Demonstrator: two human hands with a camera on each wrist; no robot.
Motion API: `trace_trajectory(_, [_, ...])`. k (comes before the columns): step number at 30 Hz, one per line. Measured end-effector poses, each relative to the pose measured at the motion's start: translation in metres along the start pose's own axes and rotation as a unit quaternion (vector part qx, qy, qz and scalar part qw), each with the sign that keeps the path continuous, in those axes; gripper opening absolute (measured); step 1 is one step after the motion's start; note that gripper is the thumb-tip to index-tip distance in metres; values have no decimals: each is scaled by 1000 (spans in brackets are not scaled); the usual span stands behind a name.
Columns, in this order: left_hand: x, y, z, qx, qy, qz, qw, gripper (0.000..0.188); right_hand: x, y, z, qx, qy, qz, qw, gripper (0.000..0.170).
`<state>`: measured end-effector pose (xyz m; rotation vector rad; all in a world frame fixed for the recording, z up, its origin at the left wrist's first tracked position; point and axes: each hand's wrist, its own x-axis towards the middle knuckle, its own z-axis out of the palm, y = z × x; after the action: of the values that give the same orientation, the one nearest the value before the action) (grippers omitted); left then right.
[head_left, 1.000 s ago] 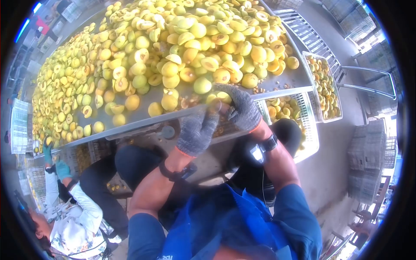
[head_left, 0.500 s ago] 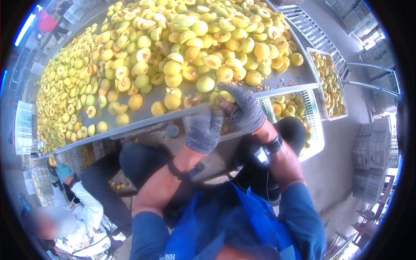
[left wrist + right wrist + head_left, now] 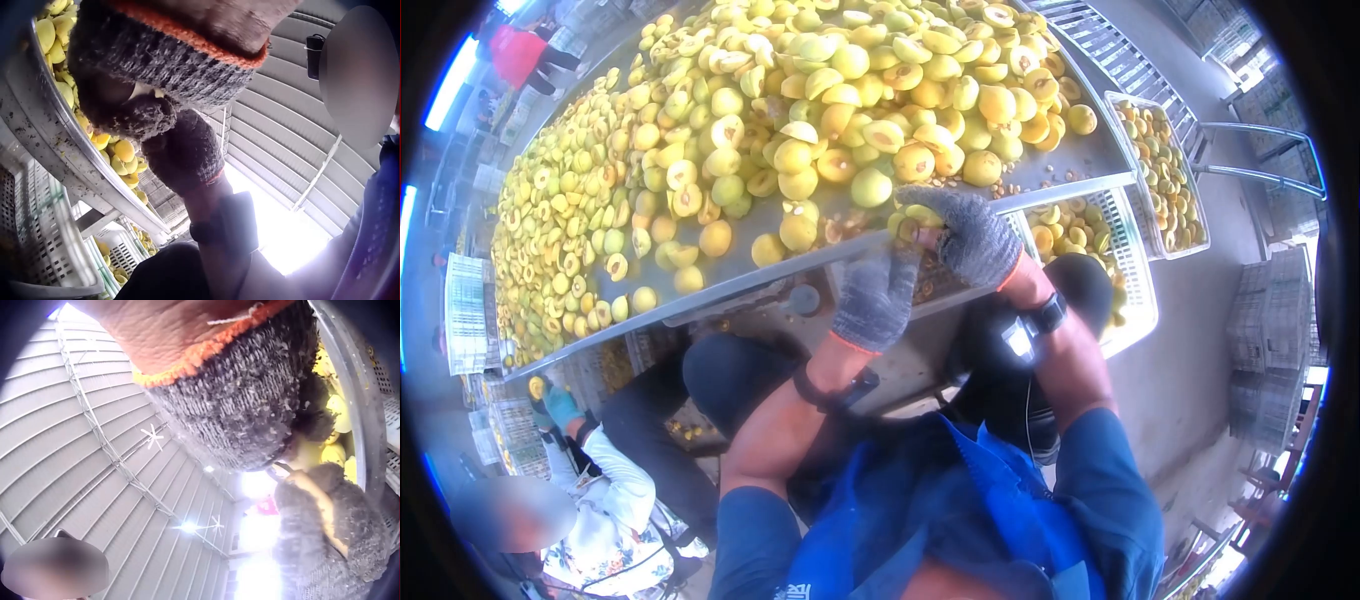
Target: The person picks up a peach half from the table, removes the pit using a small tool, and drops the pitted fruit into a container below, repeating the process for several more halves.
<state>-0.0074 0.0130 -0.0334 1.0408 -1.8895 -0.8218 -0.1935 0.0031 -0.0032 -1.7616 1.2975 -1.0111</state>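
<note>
Both hands wear grey knit gloves and meet at the table's near edge. A greenish-yellow fruit (image 3: 908,228) is gripped between their fingers, partly covered. The left hand (image 3: 876,300) comes from below, fingers up against the fruit; the right hand (image 3: 978,240) curls round it from the right, forefinger over its top. In the left wrist view the left hand (image 3: 169,62) is above and the right hand (image 3: 187,153) just below, touching. The right wrist view shows the right hand (image 3: 231,394) over the left hand (image 3: 337,544), with a tan strip, unclear what, along the left fingers.
Halved yellow fruits (image 3: 800,90) heap on a metal table (image 3: 700,300) with a raised rim. Crates of fruit (image 3: 1135,270) (image 3: 1165,180) stand at the right, stacked crates (image 3: 1270,340) farther off. Another person (image 3: 615,480) in teal gloves sits at the lower left; someone in red (image 3: 515,55) is behind.
The whole head view has shifted slightly. Both hands stay together at the fruit. The neighbour's gloved hands have drawn down from the table edge, holding a fruit.
</note>
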Motion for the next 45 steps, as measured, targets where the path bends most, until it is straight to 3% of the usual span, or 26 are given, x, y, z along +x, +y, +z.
trace_trajectory(3, [1,2,3,-24,30,4,999,16,-2,5,7,-4,15,4,1000,42])
trace_trajectory(6, [1,0,4,-58,0,-58,997,17,-3,9,10,14,17,20,1000,43])
trace_trajectory(9, [0,-6,6,-54,-4,-39,998,18,-6,16,15,-24,52,-24,998,43])
trace_trajectory(12, [4,0,2,-65,-20,-49,996,17,-7,9,15,23,52,1,998,43])
trace_trajectory(18, [11,2,-2,-15,-5,76,997,15,-6,25,7,67,-8,39,997,43])
trace_trajectory(22, [2,-2,4,-75,4,-52,996,16,-4,8,14,57,40,26,997,43])
trace_trajectory(27, [-2,7,1,-228,-18,-267,936,18,-6,-1,23,19,74,14,997,45])
trace_trajectory(30, [-2,-4,2,-80,-4,-97,992,19,-7,4,25,19,79,-6,997,46])
trace_trajectory(32, [-3,-9,3,-183,-28,-156,970,19,-8,7,22,22,70,-13,997,46])
trace_trajectory(34, [0,-11,4,-163,-12,-74,984,18,-7,9,17,22,49,-13,998,46])
trace_trajectory(35, [5,-13,5,-91,14,39,995,18,-6,11,14,20,32,-9,999,46])
trace_trajectory(37, [3,-17,7,-74,3,58,996,17,-6,14,10,34,10,4,999,46])
trace_trajectory(39, [-3,-21,7,-183,-69,-127,972,16,-5,16,8,62,-1,20,998,46])
trace_trajectory(42, [3,-6,-5,-223,-98,-210,947,16,-5,8,0,144,-28,70,987,45])
trace_trajectory(45, [14,9,-26,-309,-179,-306,883,18,-4,-5,-12,107,-52,41,992,43])
